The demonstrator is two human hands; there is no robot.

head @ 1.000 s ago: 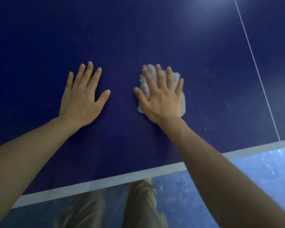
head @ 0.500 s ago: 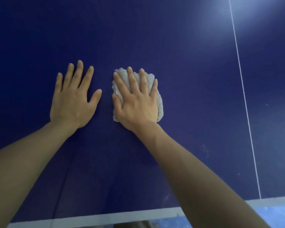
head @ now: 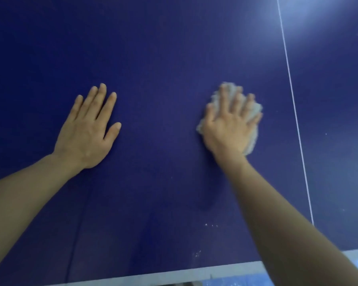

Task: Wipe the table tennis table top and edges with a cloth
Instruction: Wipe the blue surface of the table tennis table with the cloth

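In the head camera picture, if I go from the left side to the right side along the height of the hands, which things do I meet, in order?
left hand flat on the blue table top → right hand pressing the cloth → thin white centre line

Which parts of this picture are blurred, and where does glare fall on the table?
Head view: the right hand and the cloth under it are smeared by motion blur; the left hand is sharp; a bright glare patch washes out the table top at the upper right, beside the white centre line.
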